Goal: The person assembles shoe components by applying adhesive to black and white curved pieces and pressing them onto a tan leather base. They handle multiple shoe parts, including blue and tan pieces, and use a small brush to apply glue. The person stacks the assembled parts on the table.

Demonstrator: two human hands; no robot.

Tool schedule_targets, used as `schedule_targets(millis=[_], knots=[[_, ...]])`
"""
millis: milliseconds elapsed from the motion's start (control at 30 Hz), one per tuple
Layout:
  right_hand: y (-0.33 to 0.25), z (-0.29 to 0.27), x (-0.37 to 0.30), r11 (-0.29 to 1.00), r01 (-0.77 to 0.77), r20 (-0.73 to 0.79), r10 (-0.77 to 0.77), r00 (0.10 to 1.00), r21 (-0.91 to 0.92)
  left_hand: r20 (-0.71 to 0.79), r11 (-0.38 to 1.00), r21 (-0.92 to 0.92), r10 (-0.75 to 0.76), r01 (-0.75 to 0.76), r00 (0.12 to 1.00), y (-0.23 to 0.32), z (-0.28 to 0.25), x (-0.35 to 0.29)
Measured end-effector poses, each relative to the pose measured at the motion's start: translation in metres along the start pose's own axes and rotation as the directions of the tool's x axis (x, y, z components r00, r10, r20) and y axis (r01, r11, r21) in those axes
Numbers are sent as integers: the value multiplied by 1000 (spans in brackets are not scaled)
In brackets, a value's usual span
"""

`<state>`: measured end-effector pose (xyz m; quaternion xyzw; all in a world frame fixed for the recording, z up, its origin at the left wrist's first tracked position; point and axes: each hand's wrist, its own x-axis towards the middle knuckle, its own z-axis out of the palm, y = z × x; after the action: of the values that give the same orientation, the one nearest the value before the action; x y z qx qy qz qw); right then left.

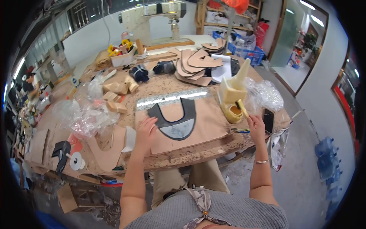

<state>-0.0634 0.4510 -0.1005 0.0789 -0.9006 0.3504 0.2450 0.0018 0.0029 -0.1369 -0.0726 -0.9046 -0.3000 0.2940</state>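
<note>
My right hand (pixel 256 126) grips the yellowish handle of a glue brush (pixel 242 108). The brush's dark head is at the mouth of a glue-stained pot (pixel 231 113) with amber liquid inside. Flat beside a dark U-shaped shoe-upper piece (pixel 190 112) lies my left hand (pixel 147 131), its fingers stretched out near the piece's left edge. A shiny grey panel (pixel 177 130) covers the curved end of that piece. Both rest on a tan board (pixel 209 126), with a speckled strip (pixel 167 98) along its far side.
A tall cream bottle with a cone nozzle (pixel 237 81) stands behind the pot. A phone (pixel 268 120) and a utility knife (pixel 240 130) lie nearby. Stacked tan cutouts (pixel 194 65), plastic wrap (pixel 93 118) and a thread spool (pixel 77 161) surround the board. A sewing machine (pixel 152 26) stands at the back.
</note>
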Motion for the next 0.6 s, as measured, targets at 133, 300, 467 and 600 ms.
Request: schedule_targets(millis=[133,300,467,600], knots=[[-54,51,-15,926,153,201,-232,952,345,113,997,-71,-26,34,993,-17,25,27],[-116,105,-11,834,519,410,-546,730,185,132,999,-33,-32,37,991,-36,37,20],[-150,137,8,755,646,489,-607,626,110,144,994,-50,-85,93,986,-37,38,21],[-160,155,12,750,657,477,-605,637,74,136,991,-67,-106,116,985,-39,40,23]])
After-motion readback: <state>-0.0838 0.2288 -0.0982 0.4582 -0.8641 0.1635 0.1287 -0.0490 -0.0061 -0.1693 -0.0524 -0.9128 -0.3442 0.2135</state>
